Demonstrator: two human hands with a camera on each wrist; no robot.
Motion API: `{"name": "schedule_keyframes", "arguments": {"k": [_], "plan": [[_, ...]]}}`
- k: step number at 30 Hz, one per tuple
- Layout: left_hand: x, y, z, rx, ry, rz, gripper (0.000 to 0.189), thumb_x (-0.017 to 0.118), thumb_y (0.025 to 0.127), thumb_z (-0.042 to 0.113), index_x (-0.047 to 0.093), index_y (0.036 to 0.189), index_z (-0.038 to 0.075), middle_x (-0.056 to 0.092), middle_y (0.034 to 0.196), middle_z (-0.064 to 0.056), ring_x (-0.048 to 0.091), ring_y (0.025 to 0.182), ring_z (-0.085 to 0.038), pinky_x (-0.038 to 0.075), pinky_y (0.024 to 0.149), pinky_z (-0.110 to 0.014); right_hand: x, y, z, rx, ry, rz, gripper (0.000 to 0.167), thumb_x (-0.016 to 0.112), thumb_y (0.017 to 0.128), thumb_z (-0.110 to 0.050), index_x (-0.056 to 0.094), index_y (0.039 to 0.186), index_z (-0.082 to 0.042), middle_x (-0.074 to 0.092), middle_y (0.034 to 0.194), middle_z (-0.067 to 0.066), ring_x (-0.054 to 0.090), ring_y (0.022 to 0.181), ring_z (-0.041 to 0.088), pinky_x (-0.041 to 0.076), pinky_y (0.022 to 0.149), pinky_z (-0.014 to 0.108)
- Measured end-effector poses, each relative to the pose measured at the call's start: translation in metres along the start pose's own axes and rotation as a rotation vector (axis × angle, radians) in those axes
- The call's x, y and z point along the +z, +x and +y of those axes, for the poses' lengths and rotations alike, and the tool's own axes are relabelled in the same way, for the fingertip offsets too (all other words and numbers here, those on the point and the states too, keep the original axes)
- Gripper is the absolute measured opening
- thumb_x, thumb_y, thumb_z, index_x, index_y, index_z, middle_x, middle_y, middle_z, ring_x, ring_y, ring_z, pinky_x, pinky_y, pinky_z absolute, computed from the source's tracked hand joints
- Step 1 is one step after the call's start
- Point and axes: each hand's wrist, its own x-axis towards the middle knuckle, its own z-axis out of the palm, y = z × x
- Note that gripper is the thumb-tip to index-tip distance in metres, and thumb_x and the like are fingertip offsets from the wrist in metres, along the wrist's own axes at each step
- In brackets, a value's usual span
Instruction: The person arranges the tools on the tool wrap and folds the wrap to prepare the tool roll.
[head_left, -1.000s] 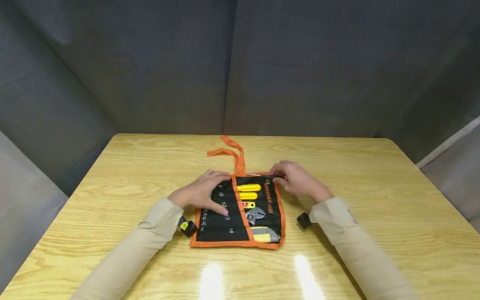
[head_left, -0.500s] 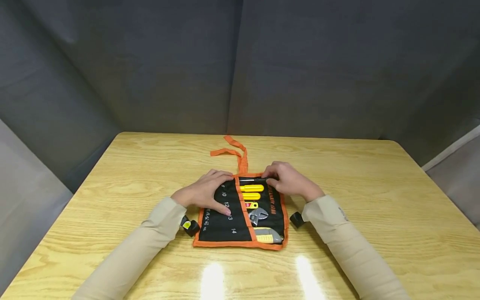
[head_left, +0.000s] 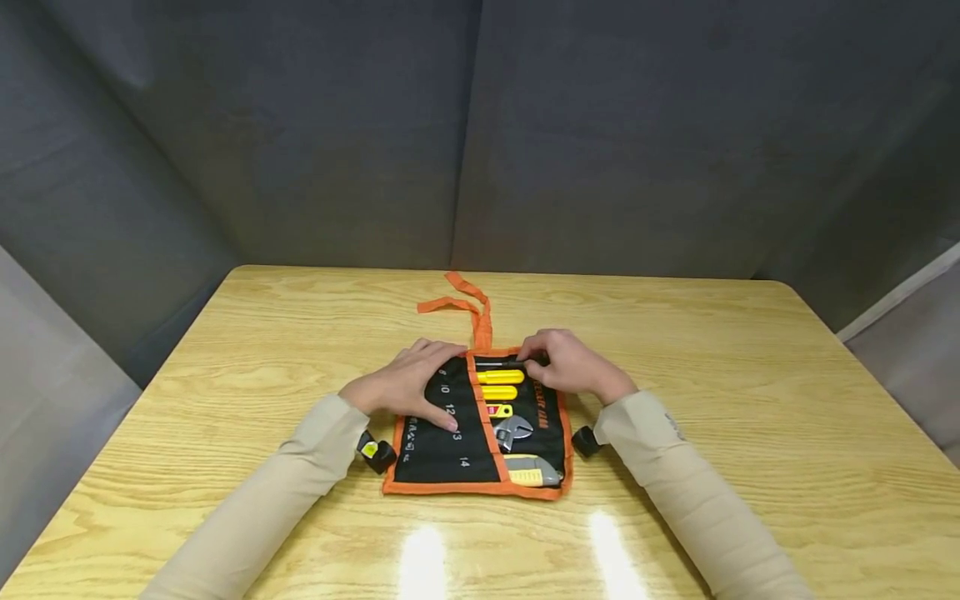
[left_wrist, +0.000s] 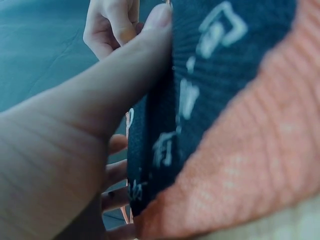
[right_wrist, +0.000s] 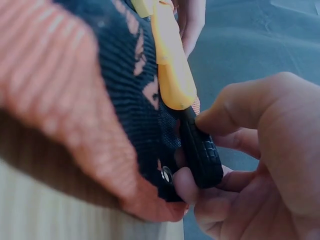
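Observation:
A black tool roll (head_left: 480,461) with orange edging lies spread on the table. My right hand (head_left: 564,362) pinches a black-handled screwdriver (right_wrist: 201,152) between thumb and fingers, at the far end of the pocket row. Its thin metal shaft runs left into the pocket, where the tip is hidden. My left hand (head_left: 408,382) rests across the roll's printed left half, thumb (left_wrist: 145,55) on the cloth and fingers stretched to the far edge. Two yellow handles (head_left: 500,377) sit beside the screwdriver. Nearer in the row are an adjustable wrench (head_left: 514,429) and a utility knife (head_left: 532,471).
An orange tie strap (head_left: 482,329) with two loose tails trails from the roll's far edge. The wooden table (head_left: 750,400) extends to both sides, with dark curtains (head_left: 600,142) behind it. A small red and yellow item (head_left: 500,410) shows between the yellow handles and the wrench.
My right hand has moved left with the screwdriver, from beyond the roll's right edge to over it, and the shaft is further into the pocket. The left hand stays in place.

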Motion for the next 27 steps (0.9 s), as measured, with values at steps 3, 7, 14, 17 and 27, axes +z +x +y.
{"name": "schedule_keyframes", "arguments": {"k": [3, 7, 14, 17, 27], "plan": [[-0.0003, 0.0004, -0.0002, 0.014, 0.003, -0.004, 0.106, 0.082, 0.070, 0.051, 0.028, 0.152, 0.013, 0.034, 0.153, -0.008, 0.033, 0.132, -0.027, 0.029, 0.109, -0.050, 0.0017, 0.0008, 0.0007, -0.013, 0.005, 0.006, 0.016, 0.062, 0.089, -0.008, 0.072, 0.100, -0.005, 0.070, 0.101, 0.011, 0.062, 0.090, 0.021, 0.051, 0.084, 0.042], [-0.0013, -0.0001, 0.0008, 0.012, 0.000, -0.017, 0.104, 0.082, 0.071, 0.050, 0.029, 0.152, 0.014, 0.033, 0.153, -0.008, 0.032, 0.132, -0.026, 0.028, 0.109, -0.049, 0.0031, 0.0013, 0.0004, -0.020, 0.007, 0.004, 0.016, 0.062, 0.089, -0.009, 0.072, 0.101, -0.005, 0.070, 0.101, 0.010, 0.062, 0.090, 0.021, 0.051, 0.085, 0.042], [-0.0022, -0.0017, 0.0026, -0.011, -0.004, -0.019, 0.104, 0.083, 0.070, 0.050, 0.029, 0.152, 0.014, 0.033, 0.153, -0.008, 0.032, 0.132, -0.026, 0.028, 0.110, -0.049, 0.0033, 0.0033, -0.0019, -0.016, 0.009, -0.003, 0.016, 0.063, 0.088, -0.007, 0.073, 0.101, -0.006, 0.068, 0.098, 0.008, 0.059, 0.085, 0.018, 0.051, 0.081, 0.038], [-0.0023, -0.0022, 0.0026, -0.018, -0.003, -0.016, 0.105, 0.083, 0.069, 0.050, 0.030, 0.151, 0.013, 0.033, 0.153, -0.008, 0.032, 0.132, -0.027, 0.028, 0.110, -0.049, 0.0037, 0.0047, -0.0025, -0.016, 0.009, -0.005, 0.016, 0.064, 0.088, -0.007, 0.073, 0.101, -0.006, 0.066, 0.096, 0.006, 0.057, 0.082, 0.017, 0.051, 0.078, 0.036], [-0.0024, -0.0012, 0.0035, -0.003, 0.004, -0.025, 0.100, 0.082, 0.071, 0.050, 0.033, 0.150, 0.013, 0.032, 0.154, -0.009, 0.031, 0.133, -0.028, 0.028, 0.109, -0.051, 0.0044, 0.0078, -0.0040, -0.049, 0.059, 0.022, 0.016, 0.065, 0.090, -0.004, 0.074, 0.103, -0.006, 0.066, 0.096, 0.005, 0.058, 0.084, 0.016, 0.051, 0.079, 0.035]]}}
